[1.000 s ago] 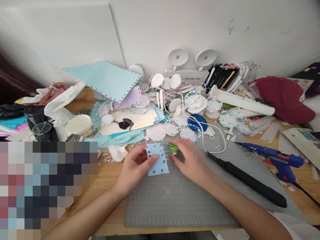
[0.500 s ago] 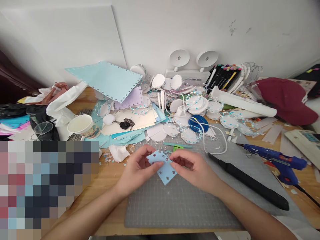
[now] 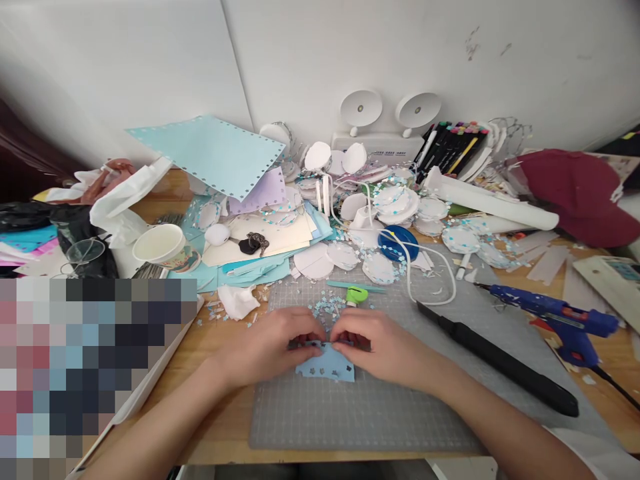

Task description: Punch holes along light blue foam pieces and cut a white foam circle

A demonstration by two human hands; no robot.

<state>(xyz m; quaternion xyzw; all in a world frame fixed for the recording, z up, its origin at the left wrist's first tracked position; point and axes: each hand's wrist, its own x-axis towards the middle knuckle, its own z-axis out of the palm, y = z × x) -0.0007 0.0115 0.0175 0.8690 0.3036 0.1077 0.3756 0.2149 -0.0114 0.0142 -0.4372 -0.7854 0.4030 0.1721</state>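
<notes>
A small blue sheet of paper (image 3: 325, 366) with flower-shaped holes along its edges is held low over the grey cutting mat (image 3: 370, 420). My left hand (image 3: 280, 343) pinches its upper left part between thumb and fingers. On the upper right, my right hand (image 3: 375, 340) grips the same edge, thumb towards me. The tips of several fingers are hidden behind the paper. Just beyond my hands lie a green craft punch (image 3: 357, 295) and a scatter of tiny blue paper flowers (image 3: 326, 306).
To the right lie a black cutter-like tool (image 3: 505, 357) and a blue glue gun (image 3: 555, 313). White paper discs with flower strings, a white cable and a blue disc (image 3: 397, 245) crowd the back. A paper cup (image 3: 160, 248) stands left, near keys (image 3: 254, 244).
The blue paper has been turned so its punched edge faces me, and both hands have come down and closer together. The green punch behind them is now more visible.
</notes>
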